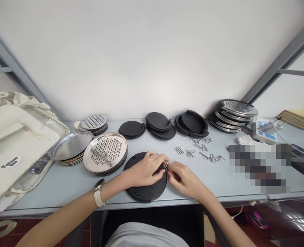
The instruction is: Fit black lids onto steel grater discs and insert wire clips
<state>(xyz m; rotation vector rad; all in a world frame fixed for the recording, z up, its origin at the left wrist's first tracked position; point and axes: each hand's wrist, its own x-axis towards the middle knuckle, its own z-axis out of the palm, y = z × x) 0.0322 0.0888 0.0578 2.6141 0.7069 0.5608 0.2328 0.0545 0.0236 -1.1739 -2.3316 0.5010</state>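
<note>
Lettering [11, 162] on the cream bag [2, 137], far left, is blurred. Lower centre, the right hand [184, 178] pinches a small metal piece [165, 167] beside the black disc [146, 192]; the left hand's [147, 168] fingers curl there, grip unclear.

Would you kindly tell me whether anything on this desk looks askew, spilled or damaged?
The rightmost all-black stack of round trays sits askew, its top tray tilted off-centre; silvery looped wire clips lie scattered in front. No spill or damage shows, though pixelation hides part of the view at right.
</note>
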